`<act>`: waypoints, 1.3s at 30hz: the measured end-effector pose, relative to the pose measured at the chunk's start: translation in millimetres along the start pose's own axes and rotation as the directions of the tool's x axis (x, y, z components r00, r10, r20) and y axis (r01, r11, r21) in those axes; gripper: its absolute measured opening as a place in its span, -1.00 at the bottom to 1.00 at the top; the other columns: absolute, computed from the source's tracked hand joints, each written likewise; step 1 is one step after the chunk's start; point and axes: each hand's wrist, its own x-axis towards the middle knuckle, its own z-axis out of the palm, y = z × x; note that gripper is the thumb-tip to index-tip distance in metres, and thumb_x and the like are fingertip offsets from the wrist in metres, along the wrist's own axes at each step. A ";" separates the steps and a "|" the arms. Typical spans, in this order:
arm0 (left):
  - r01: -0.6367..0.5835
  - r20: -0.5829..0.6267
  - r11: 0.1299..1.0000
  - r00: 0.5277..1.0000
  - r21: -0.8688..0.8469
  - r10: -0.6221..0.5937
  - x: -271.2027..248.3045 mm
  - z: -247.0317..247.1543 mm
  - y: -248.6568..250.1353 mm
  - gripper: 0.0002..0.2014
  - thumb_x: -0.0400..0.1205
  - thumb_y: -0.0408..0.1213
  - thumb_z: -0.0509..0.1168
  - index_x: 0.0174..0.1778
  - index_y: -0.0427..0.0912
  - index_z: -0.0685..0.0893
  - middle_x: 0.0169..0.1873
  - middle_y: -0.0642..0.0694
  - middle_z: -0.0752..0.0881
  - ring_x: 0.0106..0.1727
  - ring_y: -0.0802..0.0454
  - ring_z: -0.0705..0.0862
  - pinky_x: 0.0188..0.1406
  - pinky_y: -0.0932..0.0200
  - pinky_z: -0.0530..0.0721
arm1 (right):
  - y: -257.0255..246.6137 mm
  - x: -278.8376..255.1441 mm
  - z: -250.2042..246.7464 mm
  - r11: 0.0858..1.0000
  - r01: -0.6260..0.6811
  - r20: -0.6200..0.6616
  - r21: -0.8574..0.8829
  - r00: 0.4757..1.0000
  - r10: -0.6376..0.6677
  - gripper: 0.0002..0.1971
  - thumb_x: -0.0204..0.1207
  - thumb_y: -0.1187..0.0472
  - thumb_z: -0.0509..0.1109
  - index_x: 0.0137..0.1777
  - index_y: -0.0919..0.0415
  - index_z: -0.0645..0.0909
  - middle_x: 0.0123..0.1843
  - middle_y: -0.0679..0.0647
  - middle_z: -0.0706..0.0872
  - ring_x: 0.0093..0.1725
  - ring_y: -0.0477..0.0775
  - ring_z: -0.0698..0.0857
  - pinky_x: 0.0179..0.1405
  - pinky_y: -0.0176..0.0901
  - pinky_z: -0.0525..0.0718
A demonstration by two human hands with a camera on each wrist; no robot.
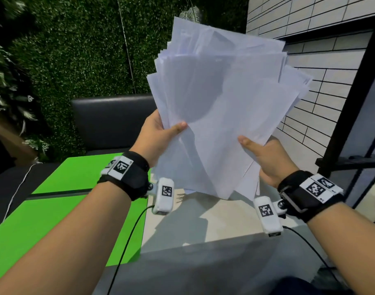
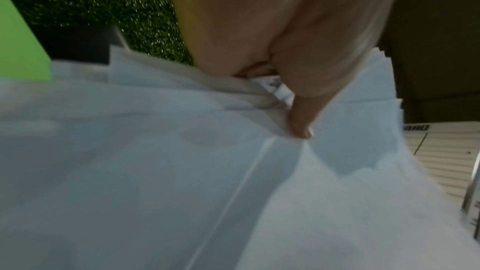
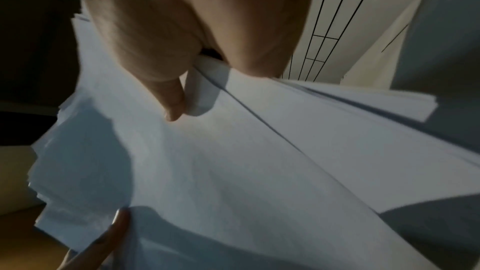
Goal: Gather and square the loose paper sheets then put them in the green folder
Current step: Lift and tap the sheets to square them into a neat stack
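We hold the paper sheets [image 1: 220,107] upright above the tabletop [image 1: 205,218], left hand [image 1: 154,137] and right hand [image 1: 265,158] each pinching a lower side, thumbs in front, fingers behind. The edges are fanned and uneven. We should loosen both pinches and tap the bottom edge on the tabletop beside the green folder [image 1: 71,177], lying open at its left edge.

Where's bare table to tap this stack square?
Both hands, left hand and right hand, hold the stack aloft. Bare pale table lies right under it, bordered left by the open green folder. Wrist cables cross its near edge.
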 end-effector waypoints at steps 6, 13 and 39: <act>0.100 -0.047 0.995 0.994 0.030 -0.098 -21.6 12.7 -35.1 -0.56 0.78 -0.46 0.44 0.59 -0.17 0.60 0.39 -0.18 0.85 0.42 -0.23 0.83 0.49 -0.42 0.74 | 27.9 0.4 1.7 0.998 -0.006 -0.044 -0.070 0.999 0.003 -0.87 0.67 0.26 0.59 0.17 0.17 0.81 0.02 -0.04 0.97 0.13 0.07 0.93 0.26 0.07 0.85; -0.048 -0.043 0.999 0.998 -0.005 0.048 -11.6 7.8 -15.7 -0.41 0.77 -0.42 0.45 0.71 -0.07 0.44 0.52 -0.07 0.77 0.53 -0.07 0.77 0.54 -0.23 0.74 | 11.7 4.0 7.3 0.998 0.061 -0.098 -0.013 0.993 -0.062 -0.74 0.58 0.14 0.69 0.22 0.16 0.85 0.13 0.00 0.97 0.19 0.07 0.93 0.26 0.02 0.84; -0.077 -0.051 0.981 0.995 0.180 0.088 -7.2 14.7 -17.0 -0.46 0.67 -0.28 0.47 0.53 -0.07 0.41 0.51 -0.02 0.70 0.54 0.07 0.71 0.62 -0.17 0.66 | -21.8 16.4 20.4 0.979 0.079 -0.166 -0.188 0.980 -0.111 -0.70 0.71 -0.16 0.50 0.24 0.03 0.74 0.07 -0.16 0.88 0.07 -0.08 0.85 0.06 -0.16 0.78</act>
